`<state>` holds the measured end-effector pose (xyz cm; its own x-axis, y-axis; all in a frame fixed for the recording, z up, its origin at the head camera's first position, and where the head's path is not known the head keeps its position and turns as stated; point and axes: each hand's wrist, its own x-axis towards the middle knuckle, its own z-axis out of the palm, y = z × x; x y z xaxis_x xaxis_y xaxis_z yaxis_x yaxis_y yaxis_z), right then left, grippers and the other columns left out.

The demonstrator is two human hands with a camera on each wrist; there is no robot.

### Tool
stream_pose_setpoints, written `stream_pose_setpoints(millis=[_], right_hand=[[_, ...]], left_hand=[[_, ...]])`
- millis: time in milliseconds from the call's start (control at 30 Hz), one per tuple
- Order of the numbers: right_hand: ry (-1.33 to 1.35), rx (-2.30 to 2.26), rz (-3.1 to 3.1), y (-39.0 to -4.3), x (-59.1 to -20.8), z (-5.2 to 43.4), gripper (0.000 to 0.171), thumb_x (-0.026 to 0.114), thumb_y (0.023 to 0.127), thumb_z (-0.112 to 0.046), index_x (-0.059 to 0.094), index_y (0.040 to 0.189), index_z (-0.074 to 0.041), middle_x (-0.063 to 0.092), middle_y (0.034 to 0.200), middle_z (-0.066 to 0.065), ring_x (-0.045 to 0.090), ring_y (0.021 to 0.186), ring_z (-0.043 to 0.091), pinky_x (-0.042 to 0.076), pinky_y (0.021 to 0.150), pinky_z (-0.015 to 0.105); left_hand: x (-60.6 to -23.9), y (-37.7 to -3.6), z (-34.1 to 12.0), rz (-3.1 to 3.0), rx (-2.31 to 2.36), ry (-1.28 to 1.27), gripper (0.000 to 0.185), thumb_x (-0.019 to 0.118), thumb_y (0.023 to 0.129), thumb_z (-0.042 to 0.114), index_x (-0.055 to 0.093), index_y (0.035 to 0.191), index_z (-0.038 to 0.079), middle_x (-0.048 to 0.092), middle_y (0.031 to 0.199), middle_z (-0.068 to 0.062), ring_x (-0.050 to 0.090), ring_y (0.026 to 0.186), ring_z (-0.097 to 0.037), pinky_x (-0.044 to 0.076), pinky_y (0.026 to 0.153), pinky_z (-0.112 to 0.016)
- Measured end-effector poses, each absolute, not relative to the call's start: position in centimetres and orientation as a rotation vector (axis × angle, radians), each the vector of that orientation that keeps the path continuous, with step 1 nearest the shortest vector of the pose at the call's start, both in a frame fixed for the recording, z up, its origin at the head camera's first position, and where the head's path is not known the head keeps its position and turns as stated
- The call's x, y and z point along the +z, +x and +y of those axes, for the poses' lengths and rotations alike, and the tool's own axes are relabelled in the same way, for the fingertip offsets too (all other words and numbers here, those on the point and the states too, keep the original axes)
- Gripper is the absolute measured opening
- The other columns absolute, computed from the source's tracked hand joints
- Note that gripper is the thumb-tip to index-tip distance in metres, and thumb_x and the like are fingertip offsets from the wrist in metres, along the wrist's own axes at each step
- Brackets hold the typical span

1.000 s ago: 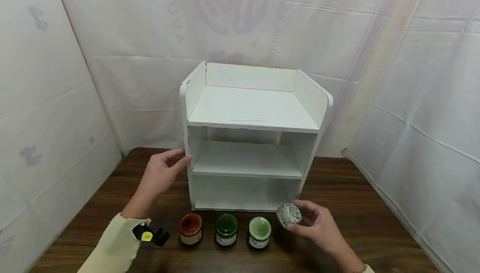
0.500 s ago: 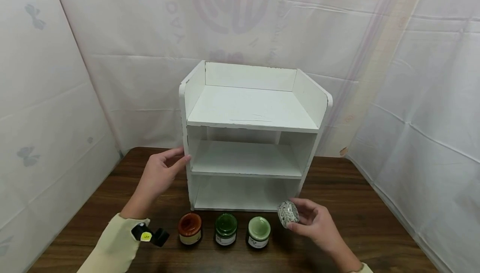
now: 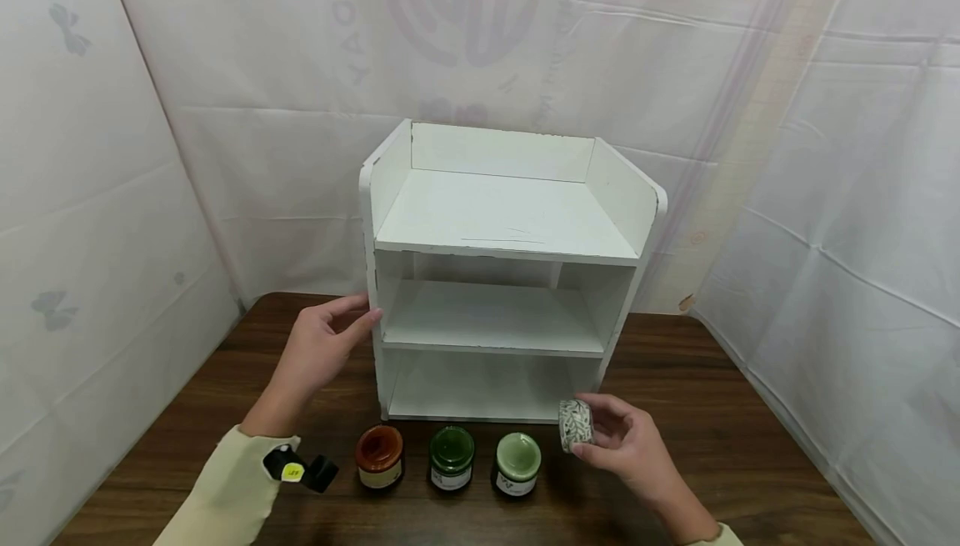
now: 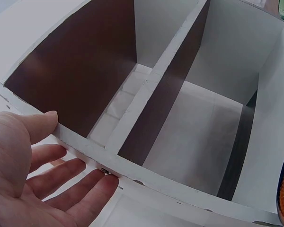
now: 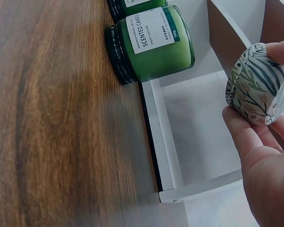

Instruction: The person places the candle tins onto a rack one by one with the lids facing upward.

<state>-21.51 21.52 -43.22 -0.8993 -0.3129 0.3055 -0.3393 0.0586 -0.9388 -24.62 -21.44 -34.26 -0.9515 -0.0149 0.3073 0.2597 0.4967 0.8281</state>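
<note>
Here the right hand (image 3: 633,446) pinched a small round tin (image 3: 576,425) with a leaf-and-flower pattern, thumb on 1 side and fingertips (image 5: 280,51) on the other, turned so its flat faces stood nearly upright. The tin was lifted clear of the wooden table (image 3: 750,454), just in front of the lower right corner of the white shelf unit (image 3: 504,221) and just right of the light green jar (image 3: 517,463). In the right wrist view that jar's label read "SCENTED CANDLE", and the tin (image 5: 258,85) hung before the shelf's bottom opening.

The left hand (image 3: 318,350) lay spread against the unit's left side panel, its fingers (image 4: 75,177) straight along the outer face and the thumb resting at the front edge; it gripped nothing.

3 jars stood in a row on the table in front of the unit: a brown-lidded jar (image 3: 380,456) at the left, a dark green jar (image 3: 452,458) in the middle and the light green one at the right. All 3 shelves of the unit held nothing. A black clip with a yellow tag (image 3: 300,469) sat on the left sleeve (image 3: 225,492).
</note>
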Motion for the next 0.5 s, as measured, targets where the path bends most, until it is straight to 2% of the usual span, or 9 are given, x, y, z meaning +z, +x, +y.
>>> stream_pose_setpoints(millis=[167,333,500], right_hand=[[0.729,2.048,-2.238,-21.59,-43.36,21.42,0.057,0.077,0.078,0.012,0.052,0.129,0.02,0.065,0.121,0.006,0.067,0.108,0.009,0.059,0.088,0.026],[0.71,2.049,-2.228,-21.54,-43.38,21.26,0.055,0.077,0.08,0.011,0.052,0.128,0.017,0.064,0.121,0.005,0.066,0.109,0.009,0.059,0.087,0.027],[0.678,2.03,-2.219,-21.45,-43.24,20.92,0.052,0.076,0.081,0.011,0.053,0.127,0.016,0.066,0.118,0.003,0.068,0.107,0.009,0.058,0.088,0.025]], left_hand=[[-34.32,-24.65,-21.43,-2.468,-1.429,-0.214,0.058,0.064,0.101,0.046,0.06,0.144,0.007,0.064,0.14,-0.016,0.065,0.123,-0.032,0.058,0.094,-0.038],[-34.33,-24.65,-21.41,-2.472,-1.418,-0.206,0.059,0.064,0.1,0.046,0.059,0.144,0.007,0.064,0.141,-0.016,0.064,0.124,-0.032,0.057,0.095,-0.042],[-34.31,-24.63,-21.39,-2.473,-1.409,-0.199,0.06,0.064,0.1,0.047,0.059,0.144,0.008,0.064,0.141,-0.016,0.064,0.123,-0.032,0.057,0.092,-0.034]])
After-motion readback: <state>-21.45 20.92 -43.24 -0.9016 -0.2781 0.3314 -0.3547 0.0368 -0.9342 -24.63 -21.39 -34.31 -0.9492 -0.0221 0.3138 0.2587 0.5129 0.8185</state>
